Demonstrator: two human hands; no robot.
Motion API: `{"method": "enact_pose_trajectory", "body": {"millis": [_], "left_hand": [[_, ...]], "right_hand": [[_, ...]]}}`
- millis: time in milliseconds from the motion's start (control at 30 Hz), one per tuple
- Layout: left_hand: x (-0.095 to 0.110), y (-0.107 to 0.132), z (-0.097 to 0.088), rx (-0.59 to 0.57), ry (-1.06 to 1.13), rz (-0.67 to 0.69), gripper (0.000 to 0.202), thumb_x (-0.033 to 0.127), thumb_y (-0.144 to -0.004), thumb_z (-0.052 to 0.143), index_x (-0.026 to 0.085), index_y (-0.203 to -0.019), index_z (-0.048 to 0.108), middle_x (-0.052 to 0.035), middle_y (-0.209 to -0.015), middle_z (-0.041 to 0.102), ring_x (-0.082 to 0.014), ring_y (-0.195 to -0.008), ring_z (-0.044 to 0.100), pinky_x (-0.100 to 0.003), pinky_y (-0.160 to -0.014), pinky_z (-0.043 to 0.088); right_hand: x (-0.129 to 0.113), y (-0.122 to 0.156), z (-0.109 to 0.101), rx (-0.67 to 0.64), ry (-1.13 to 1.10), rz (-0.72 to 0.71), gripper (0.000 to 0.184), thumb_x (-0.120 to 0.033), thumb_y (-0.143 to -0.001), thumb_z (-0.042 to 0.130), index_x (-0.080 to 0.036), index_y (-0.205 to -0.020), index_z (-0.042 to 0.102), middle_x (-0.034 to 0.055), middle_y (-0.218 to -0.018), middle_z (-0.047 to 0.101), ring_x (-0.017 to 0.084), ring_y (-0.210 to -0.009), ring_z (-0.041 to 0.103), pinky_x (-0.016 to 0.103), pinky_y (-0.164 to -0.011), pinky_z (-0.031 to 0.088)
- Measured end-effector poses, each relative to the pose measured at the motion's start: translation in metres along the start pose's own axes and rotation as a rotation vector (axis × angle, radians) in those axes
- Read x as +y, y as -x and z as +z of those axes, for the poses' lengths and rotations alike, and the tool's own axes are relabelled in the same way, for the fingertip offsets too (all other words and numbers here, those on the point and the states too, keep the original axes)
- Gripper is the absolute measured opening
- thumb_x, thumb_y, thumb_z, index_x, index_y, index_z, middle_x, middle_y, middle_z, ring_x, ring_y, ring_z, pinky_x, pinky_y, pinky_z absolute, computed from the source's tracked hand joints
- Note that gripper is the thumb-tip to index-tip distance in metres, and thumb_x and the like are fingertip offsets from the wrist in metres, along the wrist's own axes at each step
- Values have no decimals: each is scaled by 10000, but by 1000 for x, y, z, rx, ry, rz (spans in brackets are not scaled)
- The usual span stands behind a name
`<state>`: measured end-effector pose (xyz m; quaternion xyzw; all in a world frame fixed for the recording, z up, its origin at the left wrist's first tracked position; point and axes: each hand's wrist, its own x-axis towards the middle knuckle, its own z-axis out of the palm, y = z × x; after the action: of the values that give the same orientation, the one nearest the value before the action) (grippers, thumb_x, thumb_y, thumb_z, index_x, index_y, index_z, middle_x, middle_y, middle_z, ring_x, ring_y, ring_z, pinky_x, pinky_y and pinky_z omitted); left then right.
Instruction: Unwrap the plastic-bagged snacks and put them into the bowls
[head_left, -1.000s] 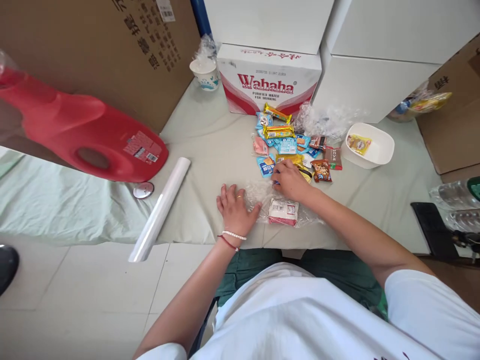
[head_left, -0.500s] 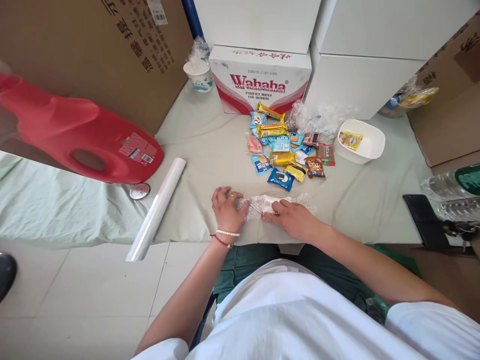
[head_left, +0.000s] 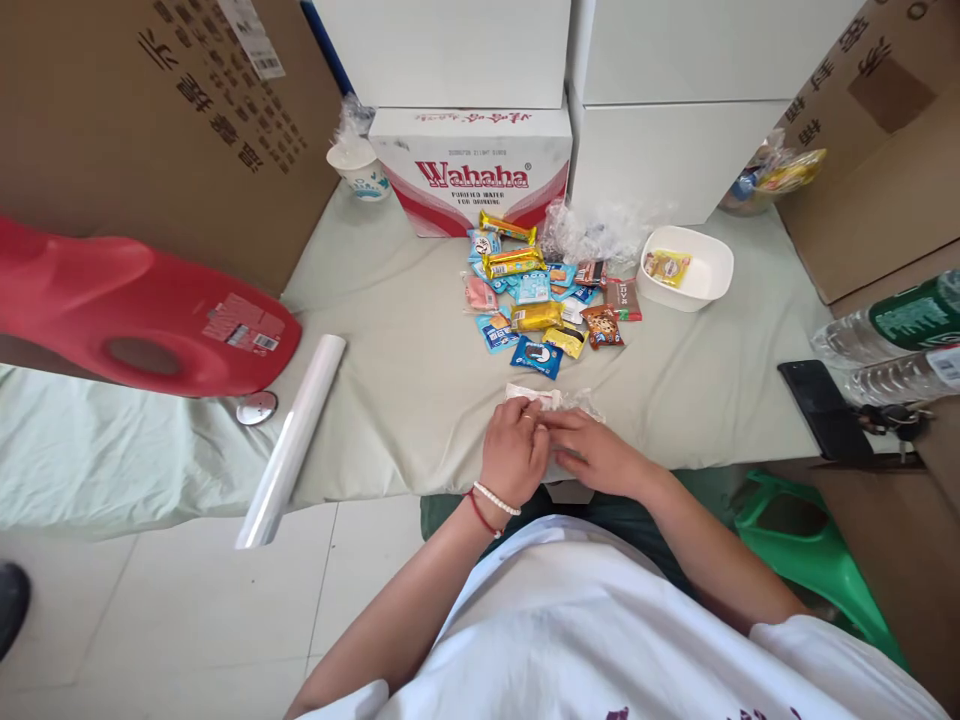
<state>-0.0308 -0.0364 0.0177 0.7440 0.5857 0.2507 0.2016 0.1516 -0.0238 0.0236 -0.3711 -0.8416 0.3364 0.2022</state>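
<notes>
Near the table's front edge, a small white packet (head_left: 527, 393) lies in crinkled clear plastic film (head_left: 585, 403). My left hand (head_left: 514, 450) is over the packet's near side, its fingers closed and pressed down on it. Beside it, my right hand (head_left: 596, 452) has its fingertips at the film, meeting the left fingers. The hands hide the near part of the packet and film. Just beyond them lies a pile of wrapped snacks (head_left: 536, 316) in blue, yellow, brown and pink wrappers.
A white plastic bowl (head_left: 709, 270) holds one yellow packet. To the left are a roll of clear film (head_left: 296, 430), a round badge (head_left: 256, 408) and a red jug (head_left: 169, 325). A phone (head_left: 823, 408), keys (head_left: 904, 420) and bottles (head_left: 911, 320) lie right. A Wahaba-type carton (head_left: 472, 180) stands behind.
My left hand has moved right, from the film's left end onto the packet, and the film's left part is folded in. Both hands are now together. The view has shifted somewhat.
</notes>
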Motion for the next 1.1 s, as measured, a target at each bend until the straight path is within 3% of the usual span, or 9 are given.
{"method": "enact_pose_trajectory", "body": {"millis": [167, 267, 433, 533, 667, 800, 933, 1033, 1100], "left_hand": [[0, 17, 14, -51, -380, 79, 606, 168, -900, 545, 122, -1504, 531, -178, -1485, 597, -336, -1326, 555, -468, -1027, 474], [0, 21, 17, -45, -449, 97, 624, 164, -907, 539, 106, -1527, 502, -182, -1501, 594, -322, -1338, 553, -454, -1004, 473], [-4, 19, 17, -52, -453, 117, 577, 161, -940, 507, 150, -1516, 530, -162, -1509, 606, -304, -1320, 594, -438, -979, 492], [-6, 20, 17, -44, -394, 146, 491, 159, -945, 511, 137, -1424, 615, -192, -1480, 622, -321, -1369, 580, -479, -1069, 480], [-14, 41, 9, -40, -258, 186, 523, 192, -874, 594, 119, -1391, 623, -213, -1498, 598, -362, -1481, 481, -563, -1220, 385], [-42, 74, -12, 68, -192, 162, 485, 135, -903, 535, 204, -1377, 612, -146, -1450, 646, -335, -1495, 465, -619, -1237, 352], [-76, 79, -27, 242, -152, 104, 257, 134, -917, 568, 246, -1119, 681, -109, -1237, 737, -334, -1442, 521, -613, -1171, 435], [-89, 63, -27, 278, -162, 82, 173, 164, -931, 572, 233, -1047, 681, -117, -1177, 739, -334, -1403, 557, -583, -1133, 476], [-91, 53, -22, 300, -189, 76, 148, 183, -941, 563, 227, -1019, 680, -118, -1137, 743, -323, -1341, 610, -567, -1133, 472]], "right_hand": [[22, 14, -18, 409, 225, 432, 425, -471, -999, 603, -196, -1313, 683, 161, -1250, 648, 319, -1160, 605, 484, -1009, 524], [28, 9, -19, 321, 351, 467, 349, -423, -936, 684, -190, -1192, 723, 166, -1255, 639, 336, -1144, 586, 490, -1003, 507], [0, -21, -23, 267, 200, 400, 234, -243, -1016, 511, -229, -1166, 691, 76, -1103, 681, 217, -955, 661, 324, -859, 533], [-24, -54, -16, 148, 256, 326, 284, -205, -1033, 483, -214, -1243, 673, 87, -1168, 679, 218, -1017, 655, 317, -910, 518], [-43, -85, 8, -59, 427, 275, 289, -246, -1069, 451, -147, -1116, 718, 147, -1142, 666, 277, -1096, 601, 382, -994, 488], [-43, -81, 30, -10, 488, 222, 438, -490, -1031, 561, -124, -1249, 667, 187, -1245, 626, 340, -1184, 528, 470, -1003, 487], [-31, -70, 41, 16, 517, 189, 468, -389, -1003, 625, -146, -1402, 598, 186, -1316, 617, 335, -1156, 536, 479, -979, 500], [-18, -63, 28, 73, 466, 219, 369, -260, -1046, 500, -186, -1381, 636, 169, -1316, 645, 304, -1137, 571, 448, -995, 504], [-5, -55, -2, 174, 397, 257, 396, -228, -1053, 436, -227, -1398, 631, 143, -1320, 669, 280, -1167, 596, 425, -1022, 508]]}}
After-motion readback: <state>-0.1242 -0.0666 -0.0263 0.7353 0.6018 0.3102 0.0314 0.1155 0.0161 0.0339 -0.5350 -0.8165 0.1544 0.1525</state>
